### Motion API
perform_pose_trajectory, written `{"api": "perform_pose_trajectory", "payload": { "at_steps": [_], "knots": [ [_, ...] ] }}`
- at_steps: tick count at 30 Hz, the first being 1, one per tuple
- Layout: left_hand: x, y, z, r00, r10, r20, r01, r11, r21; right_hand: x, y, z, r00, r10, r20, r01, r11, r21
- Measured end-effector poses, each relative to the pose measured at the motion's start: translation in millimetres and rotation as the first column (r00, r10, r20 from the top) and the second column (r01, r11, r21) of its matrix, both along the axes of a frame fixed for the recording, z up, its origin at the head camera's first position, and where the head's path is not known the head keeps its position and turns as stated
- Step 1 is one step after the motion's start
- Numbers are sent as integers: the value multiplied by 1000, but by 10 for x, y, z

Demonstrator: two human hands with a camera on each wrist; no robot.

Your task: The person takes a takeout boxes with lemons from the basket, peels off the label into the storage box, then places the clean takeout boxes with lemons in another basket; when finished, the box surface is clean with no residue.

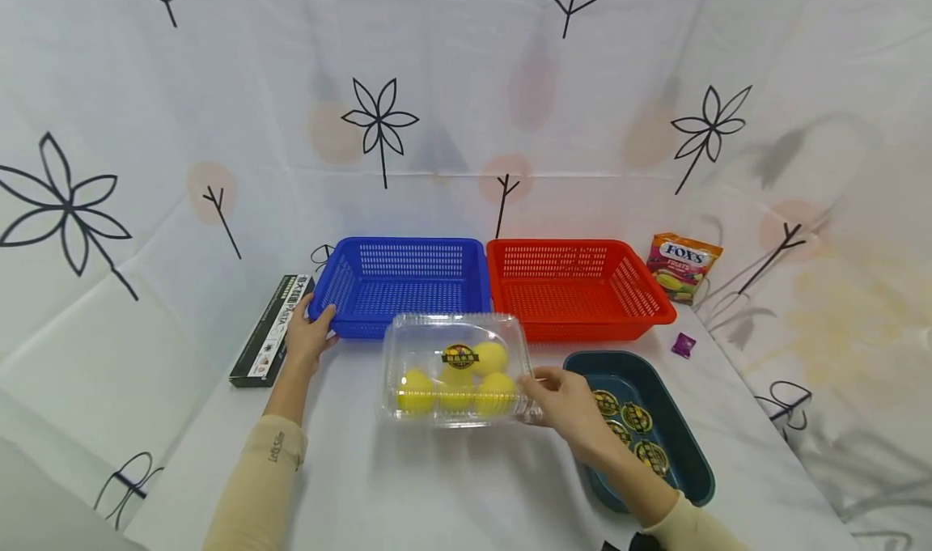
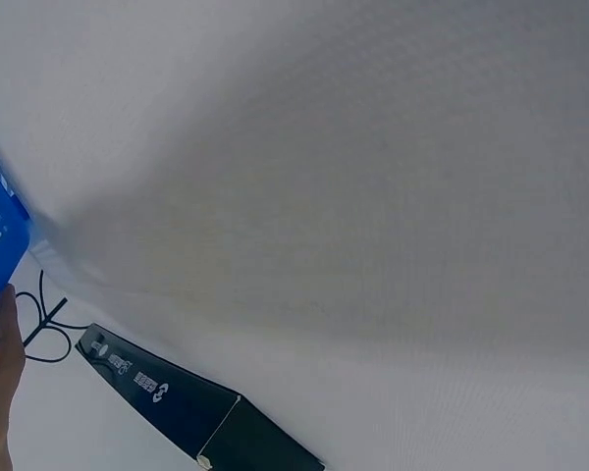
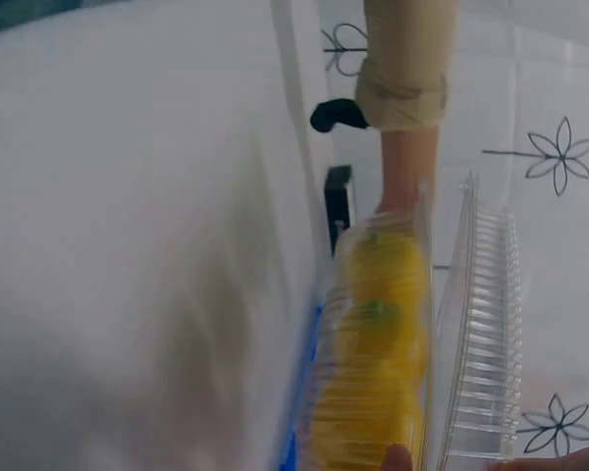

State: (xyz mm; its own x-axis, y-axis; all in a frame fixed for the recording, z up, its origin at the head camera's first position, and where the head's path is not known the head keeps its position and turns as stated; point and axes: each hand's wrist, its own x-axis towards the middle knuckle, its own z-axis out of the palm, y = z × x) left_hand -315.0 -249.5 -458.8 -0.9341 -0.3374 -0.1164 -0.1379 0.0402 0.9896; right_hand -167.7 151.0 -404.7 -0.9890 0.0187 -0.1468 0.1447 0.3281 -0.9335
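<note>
My left hand (image 1: pixel 309 336) grips the left front corner of a blue plastic basket (image 1: pixel 408 330). With my right hand (image 1: pixel 568 409) I hold the right end of a clear plastic clamshell box (image 1: pixel 418 349), lifted in front of the baskets. Several round yellow fruits (image 1: pixel 491 393) sit inside, and the lid carries a dark label. In the right wrist view the ribbed lid (image 3: pixel 483 314) stands slightly apart from the fruit-filled base. Only part of the left hand (image 2: pixel 2 378) shows in the left wrist view, at the basket's edge.
Beside the blue basket stands a red basket (image 1: pixel 575 330). A dark pasta box (image 1: pixel 255 349) lies at left. On the right are a Fox's candy bag (image 1: pixel 680 268), a small purple candy (image 1: pixel 683 345) and a dark teal tray (image 1: pixel 688 446) holding several yellow-and-black labelled items.
</note>
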Motion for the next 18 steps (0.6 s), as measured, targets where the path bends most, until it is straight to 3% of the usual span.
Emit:
{"api": "perform_pose_trajectory", "payload": {
  "at_steps": [9,18],
  "knots": [
    [-18,-2,-6,1000,3,4,-3,1000,14,297,73,-364,991,-84,104,78,995,59],
    [4,-6,-3,1000,0,0,0,1000,4,427,126,-533,984,-114,139,102,991,89]
  ]
}}
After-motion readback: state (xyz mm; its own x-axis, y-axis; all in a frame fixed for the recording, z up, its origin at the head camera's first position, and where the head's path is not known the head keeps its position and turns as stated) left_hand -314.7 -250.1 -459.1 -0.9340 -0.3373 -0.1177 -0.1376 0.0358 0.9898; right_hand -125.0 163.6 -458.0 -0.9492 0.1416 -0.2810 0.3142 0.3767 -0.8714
